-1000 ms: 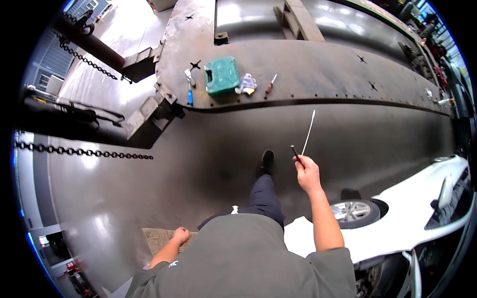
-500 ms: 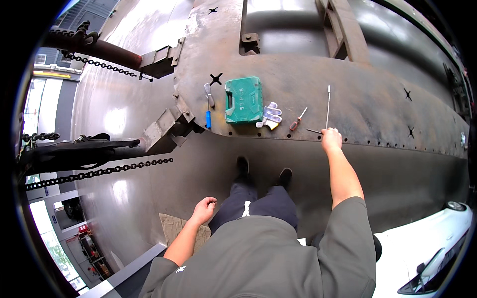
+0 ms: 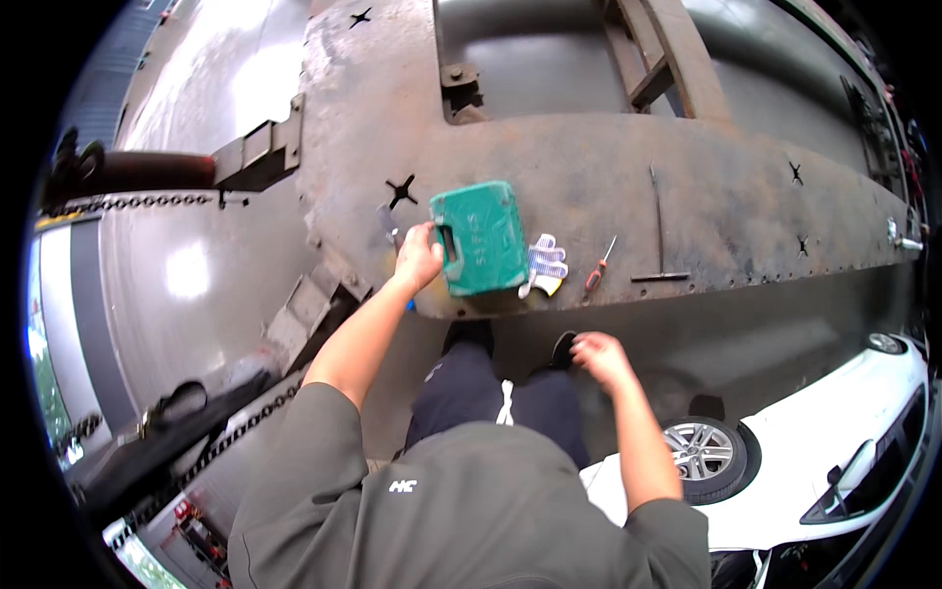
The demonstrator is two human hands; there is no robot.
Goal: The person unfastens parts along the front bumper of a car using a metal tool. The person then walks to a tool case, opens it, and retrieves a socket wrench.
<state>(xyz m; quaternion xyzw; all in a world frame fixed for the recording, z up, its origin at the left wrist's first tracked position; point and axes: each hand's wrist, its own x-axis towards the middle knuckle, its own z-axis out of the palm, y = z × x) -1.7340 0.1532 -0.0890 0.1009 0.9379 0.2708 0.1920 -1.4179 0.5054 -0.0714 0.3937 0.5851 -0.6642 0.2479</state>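
My left hand (image 3: 419, 259) is closed at the handle of a green plastic tool case (image 3: 491, 245), which lies flat near the edge of a rusty steel platform (image 3: 549, 147). Its fingers reach the handle slot on the case's left side. My right hand (image 3: 603, 359) hangs in front of the platform edge, above my shoe, fingers loosely apart with nothing in them. A long T-handle wrench (image 3: 658, 231) lies on the platform to the right, its crossbar by the edge. Between case and wrench are a white-and-grey work glove (image 3: 546, 263) and a red-handled screwdriver (image 3: 599, 274).
Partly behind my left hand lie a scraper (image 3: 388, 222) and a blue-handled tool (image 3: 410, 306). A clamp bracket (image 3: 312, 312) and a chain (image 3: 132, 203) are at the left. A white car (image 3: 785, 432) and an upright wheel (image 3: 702, 455) stand at the lower right.
My right hand has let go of the T-handle wrench and drawn back toward me. My left hand has risen from beside my leg to the case's handle. The view has shifted.
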